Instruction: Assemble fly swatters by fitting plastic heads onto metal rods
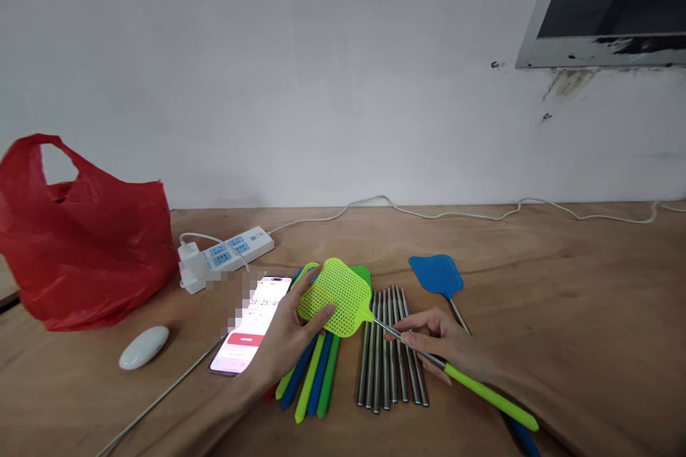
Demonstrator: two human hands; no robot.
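A yellow-green fly swatter is held up between both hands, its head to the left and its handle slanting down to the right. My left hand grips the perforated head, thumb on its face. My right hand is closed around the metal rod just above the green handle. Below lie several metal rods side by side. Left of them, several coloured handles in yellow-green, blue and green lie in a bunch, their heads partly hidden. A blue fly swatter rests to the right, partly behind my right arm.
On the left stand a red plastic bag and a white power strip with a plugged-in charger. A lit phone and a white mouse-like object lie nearer. A white cable runs along the wall.
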